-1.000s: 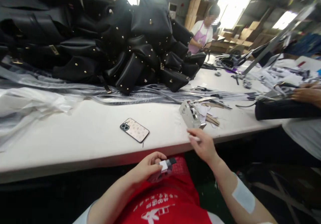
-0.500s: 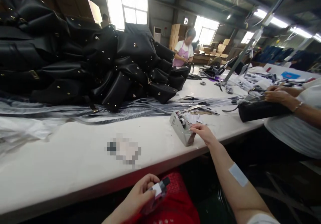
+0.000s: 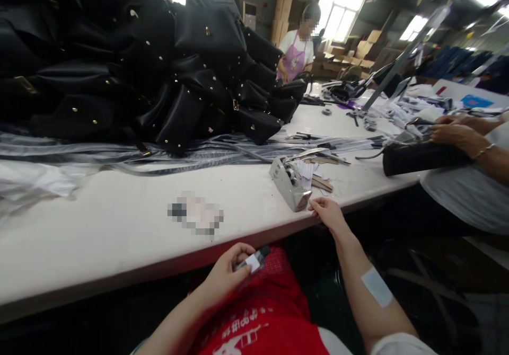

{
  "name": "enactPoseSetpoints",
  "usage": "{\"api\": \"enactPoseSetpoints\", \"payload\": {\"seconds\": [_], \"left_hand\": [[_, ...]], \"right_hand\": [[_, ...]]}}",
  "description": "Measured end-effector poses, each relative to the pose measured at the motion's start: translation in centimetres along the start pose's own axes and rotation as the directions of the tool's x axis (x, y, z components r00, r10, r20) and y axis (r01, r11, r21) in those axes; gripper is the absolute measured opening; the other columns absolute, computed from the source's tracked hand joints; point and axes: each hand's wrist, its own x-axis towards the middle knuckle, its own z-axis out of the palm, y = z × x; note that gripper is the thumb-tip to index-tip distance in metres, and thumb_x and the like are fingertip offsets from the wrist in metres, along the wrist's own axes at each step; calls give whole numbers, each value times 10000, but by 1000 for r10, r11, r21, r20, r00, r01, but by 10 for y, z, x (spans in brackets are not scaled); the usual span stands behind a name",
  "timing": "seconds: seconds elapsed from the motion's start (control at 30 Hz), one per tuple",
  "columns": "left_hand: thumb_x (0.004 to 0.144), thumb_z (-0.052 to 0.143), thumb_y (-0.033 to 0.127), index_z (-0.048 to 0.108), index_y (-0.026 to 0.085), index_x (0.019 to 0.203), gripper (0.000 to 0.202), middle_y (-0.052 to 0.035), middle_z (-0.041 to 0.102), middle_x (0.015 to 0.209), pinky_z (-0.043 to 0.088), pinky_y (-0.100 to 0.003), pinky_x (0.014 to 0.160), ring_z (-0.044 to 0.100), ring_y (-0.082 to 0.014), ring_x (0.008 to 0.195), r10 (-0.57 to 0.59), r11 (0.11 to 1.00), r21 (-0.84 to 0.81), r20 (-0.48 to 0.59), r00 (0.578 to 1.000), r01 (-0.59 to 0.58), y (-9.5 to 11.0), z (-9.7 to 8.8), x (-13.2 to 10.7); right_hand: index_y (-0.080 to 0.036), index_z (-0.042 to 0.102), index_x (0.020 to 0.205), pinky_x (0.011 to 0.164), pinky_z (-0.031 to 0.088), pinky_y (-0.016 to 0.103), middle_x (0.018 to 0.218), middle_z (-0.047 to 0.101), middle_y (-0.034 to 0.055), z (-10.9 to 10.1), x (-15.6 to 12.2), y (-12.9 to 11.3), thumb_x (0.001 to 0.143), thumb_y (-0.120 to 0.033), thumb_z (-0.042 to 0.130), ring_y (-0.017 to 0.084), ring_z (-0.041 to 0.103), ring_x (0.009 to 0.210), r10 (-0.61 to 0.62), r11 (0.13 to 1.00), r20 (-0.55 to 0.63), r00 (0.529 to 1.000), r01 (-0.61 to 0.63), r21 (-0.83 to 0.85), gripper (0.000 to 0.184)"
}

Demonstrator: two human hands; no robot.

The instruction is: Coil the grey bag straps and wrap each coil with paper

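Observation:
My left hand [image 3: 227, 270] is below the table edge over my red apron, fingers closed on a small card-like item with a white tag [image 3: 253, 260]. At the table's front edge my right hand [image 3: 327, 212] reaches up, its fingertips pinched together right beside the grey tape dispenser [image 3: 289, 184]. What the fingertips pinch is too small to see. White paper slips [image 3: 307, 170] lie just behind the dispenser.
A big pile of black studded bags [image 3: 159, 63] fills the back left of the white table [image 3: 119, 222], with clear plastic sheets [image 3: 43, 177] in front. A blurred phone [image 3: 195, 215] lies near the front. A co-worker's hands [image 3: 453, 132] handle a black bag [image 3: 421, 157] at right; another person stands far back.
My right hand has drawn back from the dispenser's top to the table edge beside it. My left hand has risen slightly with its small item. The view has tilted down.

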Motion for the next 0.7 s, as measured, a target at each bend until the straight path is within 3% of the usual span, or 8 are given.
{"api": "enactPoseSetpoints", "payload": {"seconds": [0.13,0.27,0.37,0.47,0.53,0.7], "left_hand": [[762,621,286,544,146,1020,304,-7,604,761,342,-222,589,479,-105,621,101,989,110,-49,994,-95,6,0,-2],[761,573,182,535,144,1054,298,-8,628,775,369,-235,643,507,-118,659,175,960,244,-148,973,-136,1,1,-1],[769,561,173,522,149,1080,314,-7,641,786,388,-243,649,527,-127,663,222,934,325,-209,952,-147,-3,3,1],[798,557,196,509,163,1109,316,-19,664,841,410,-255,679,561,-141,700,273,906,392,-254,928,-159,-3,3,1],[814,555,210,500,169,1124,318,-26,673,867,423,-263,701,581,-148,725,289,897,411,-272,918,-160,-3,1,-1],[813,557,207,515,174,1102,293,-40,683,899,449,-280,741,615,-168,777,282,908,387,-285,916,-159,-1,-1,-7]], "right_hand": [[-149,613,640,423,428,235,554,653,49,6,-5,2,635,-435,748,128,549,429,82,997,27,996,-81,-17,316],[-156,624,737,485,484,239,616,668,37,34,-53,-26,688,-508,722,129,588,497,17,997,157,987,-29,70,369],[-167,622,748,527,513,243,620,661,15,66,-103,-55,736,-502,716,127,598,525,-112,973,415,903,15,230,349],[-168,604,711,501,500,226,588,643,-2,94,-135,-69,750,-476,725,109,572,498,-126,952,589,798,-69,297,333],[-168,592,697,474,482,210,569,633,-10,105,-141,-68,743,-471,733,95,549,471,-100,946,617,780,-119,303,338],[-170,577,658,423,451,203,511,595,-26,114,-137,-57,708,-505,745,91,517,430,-53,957,616,786,-135,255,378]]}}
